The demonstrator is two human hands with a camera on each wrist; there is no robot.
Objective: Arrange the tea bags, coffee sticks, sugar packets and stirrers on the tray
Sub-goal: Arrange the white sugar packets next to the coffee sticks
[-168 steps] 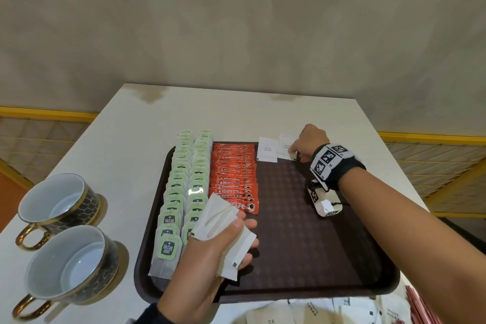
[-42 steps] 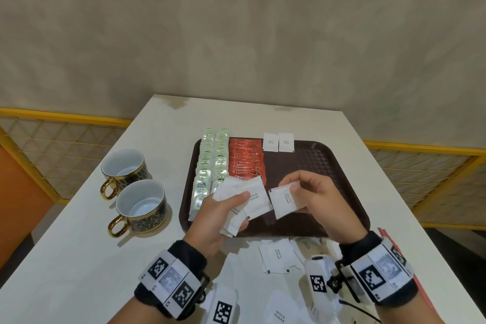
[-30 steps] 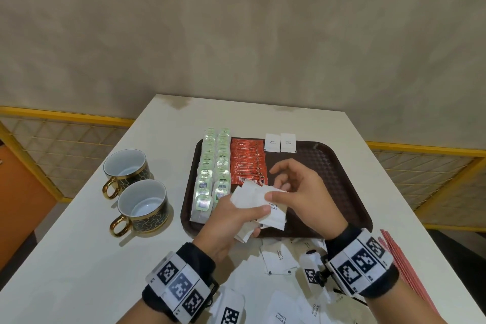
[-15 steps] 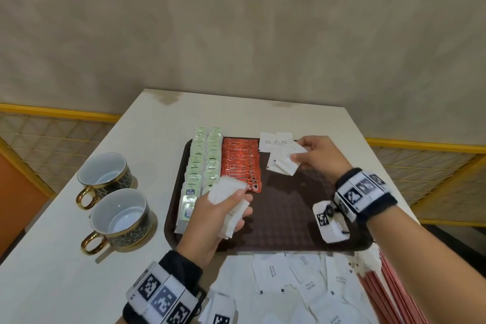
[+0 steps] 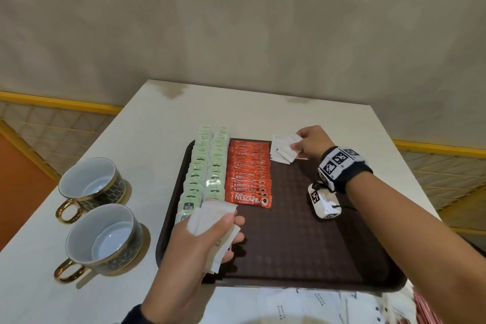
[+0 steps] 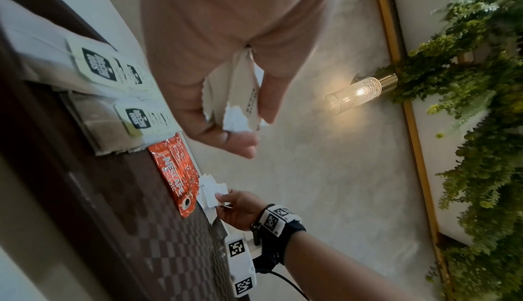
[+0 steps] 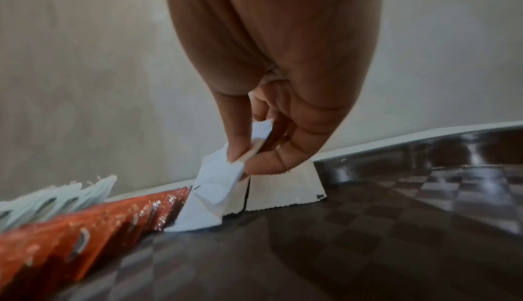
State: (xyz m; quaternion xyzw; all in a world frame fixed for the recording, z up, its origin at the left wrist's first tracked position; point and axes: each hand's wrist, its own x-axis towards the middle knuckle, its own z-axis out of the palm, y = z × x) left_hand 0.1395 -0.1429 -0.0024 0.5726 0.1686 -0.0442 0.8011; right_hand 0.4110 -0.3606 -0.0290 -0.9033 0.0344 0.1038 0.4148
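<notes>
Change: half a second ago the right hand (image 5: 310, 142) was held above the far middle of the tray (image 5: 302, 244); it is now lowered to the tray's far rim, and the sugar packets (image 5: 282, 154) it carries are brought down onto the two already laid there.
Right fingers: a few sugar packets are pinched between thumb (image 7: 240, 135) and forefinger, narrowly closed; the lower corner of the pinched packets is touching the tray floor, just beside the far end of the coffee sticks (image 5: 248, 173).
Laid packets: two white packets (image 7: 285, 190) are leaned against the tray's far rim, directly behind the fingertips.
Left hand: the left hand (image 5: 200, 242) is held above the tray's near left corner; a stack of sugar packets (image 5: 210, 221) is gripped by curled fingers and thumb, fanned out past the fingertips.
Tea bags: two rows of tea bags (image 5: 207, 168) are laid along the tray's left side, touching the coffee sticks.
Off the tray: more white packets (image 5: 302, 305) are scattered on the surface (image 5: 131, 144) at the tray's near edge; two cups (image 5: 97, 208) are standing to the tray's left.
</notes>
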